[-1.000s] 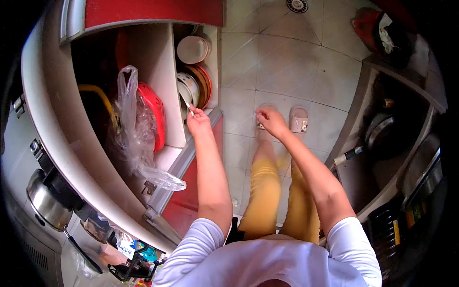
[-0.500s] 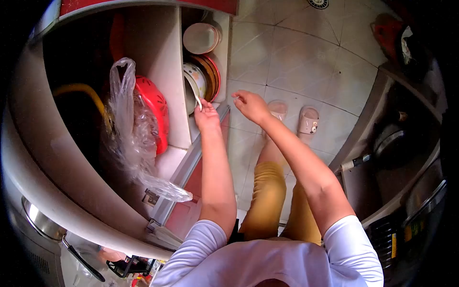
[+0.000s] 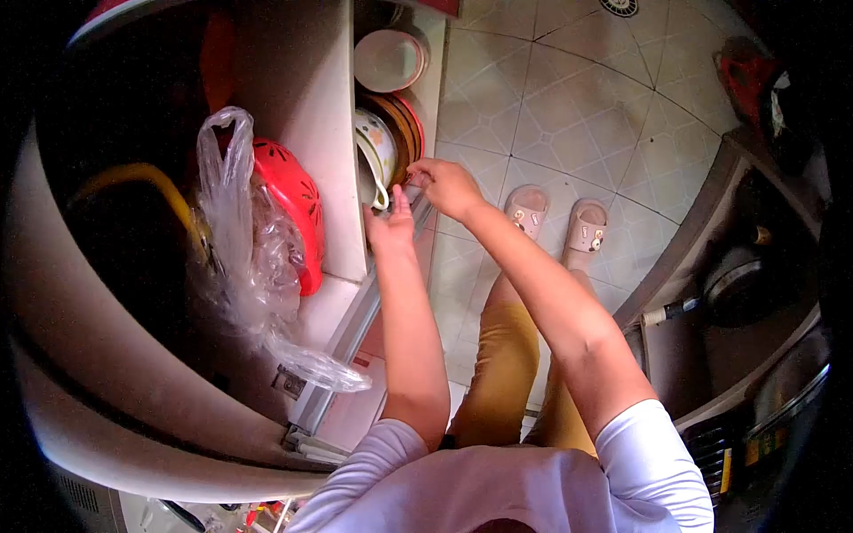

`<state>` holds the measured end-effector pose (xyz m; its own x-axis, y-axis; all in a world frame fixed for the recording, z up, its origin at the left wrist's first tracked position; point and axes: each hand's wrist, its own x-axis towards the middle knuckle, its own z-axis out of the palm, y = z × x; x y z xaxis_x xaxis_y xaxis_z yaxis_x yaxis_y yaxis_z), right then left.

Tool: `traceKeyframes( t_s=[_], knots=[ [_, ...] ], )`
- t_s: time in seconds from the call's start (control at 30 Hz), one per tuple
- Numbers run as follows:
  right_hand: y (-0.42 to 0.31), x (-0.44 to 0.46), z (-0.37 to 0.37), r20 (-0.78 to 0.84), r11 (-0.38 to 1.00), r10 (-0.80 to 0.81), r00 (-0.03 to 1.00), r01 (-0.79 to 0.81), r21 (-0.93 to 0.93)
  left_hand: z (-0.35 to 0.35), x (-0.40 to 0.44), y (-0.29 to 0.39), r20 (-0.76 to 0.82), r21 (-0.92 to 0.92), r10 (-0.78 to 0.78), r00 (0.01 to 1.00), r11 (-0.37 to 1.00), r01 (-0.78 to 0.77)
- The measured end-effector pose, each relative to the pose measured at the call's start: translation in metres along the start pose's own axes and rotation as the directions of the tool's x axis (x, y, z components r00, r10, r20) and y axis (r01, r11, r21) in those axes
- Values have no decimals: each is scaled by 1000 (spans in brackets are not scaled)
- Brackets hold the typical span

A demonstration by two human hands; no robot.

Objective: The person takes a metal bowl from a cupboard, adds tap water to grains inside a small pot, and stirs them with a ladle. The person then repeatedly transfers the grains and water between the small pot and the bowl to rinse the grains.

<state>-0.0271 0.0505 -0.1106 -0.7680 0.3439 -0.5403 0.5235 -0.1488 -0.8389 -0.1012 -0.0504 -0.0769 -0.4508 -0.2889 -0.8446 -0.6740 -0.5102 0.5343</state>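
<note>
In the cabinet's narrow compartment, a white bowl with a floral pattern (image 3: 377, 142) stands on edge beside brown and red-rimmed round pieces (image 3: 404, 124). My left hand (image 3: 391, 222) is just below a white handle or rim (image 3: 379, 191), palm up with its fingers apart; nothing is seen in it. My right hand (image 3: 447, 186) is by the lower edge of the round pieces, its fingertips drawn together. Whatever lies between those fingertips is too small to make out. Above the stack is a pale round container (image 3: 388, 60).
Left of the divider (image 3: 324, 133) are a red perforated basket (image 3: 293, 209) and a clear plastic bag (image 3: 240, 222). A pan (image 3: 737, 284) sits in the cabinet on the right. Pink slippers (image 3: 586, 226) are on the tiled floor (image 3: 569, 115).
My right hand has moved left to the stack of round pieces. My left hand has come off the white handle or rim and opened. The view has shifted slightly.
</note>
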Motion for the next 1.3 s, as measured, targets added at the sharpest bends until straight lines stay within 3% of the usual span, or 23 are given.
traceKeyframes(
  t_s=[0.1,0.23,0.4,0.53,0.6,0.8,0.87,0.93,1.03,1.23,1.3],
  knots=[
    [8,5,9,42,990,-13,999,7,138,-11,45,7,-101,26,47,994,999,-44],
    [-2,14,14,-20,993,-119,993,120,5,-16,60,9,-178,155,47,983,988,-19],
    [-13,23,18,14,997,-67,998,68,-33,3,39,4,-52,204,-48,997,977,58],
    [-17,27,23,5,993,-61,998,61,-98,13,36,-2,-29,387,-92,995,917,96],
    [-22,25,16,117,993,9,993,5,-114,20,32,1,-48,296,-82,995,951,93],
    [-21,32,19,24,993,9,1000,-6,-119,26,37,11,18,153,-134,991,980,130],
    [-21,38,14,28,994,34,999,-31,-108,25,34,12,-31,-58,-167,985,985,165],
    [-19,41,14,42,994,62,997,-58,-95,33,21,6,-101,-41,-117,988,993,113],
    [-22,51,14,98,980,34,995,-14,-199,29,13,6,-61,-86,-190,980,979,185],
    [-39,60,27,37,961,175,984,-162,-226,11,23,15,84,-133,-66,994,988,77],
    [-35,66,27,66,952,182,981,-159,-263,13,24,23,134,-195,-283,950,932,306]
  ],
)
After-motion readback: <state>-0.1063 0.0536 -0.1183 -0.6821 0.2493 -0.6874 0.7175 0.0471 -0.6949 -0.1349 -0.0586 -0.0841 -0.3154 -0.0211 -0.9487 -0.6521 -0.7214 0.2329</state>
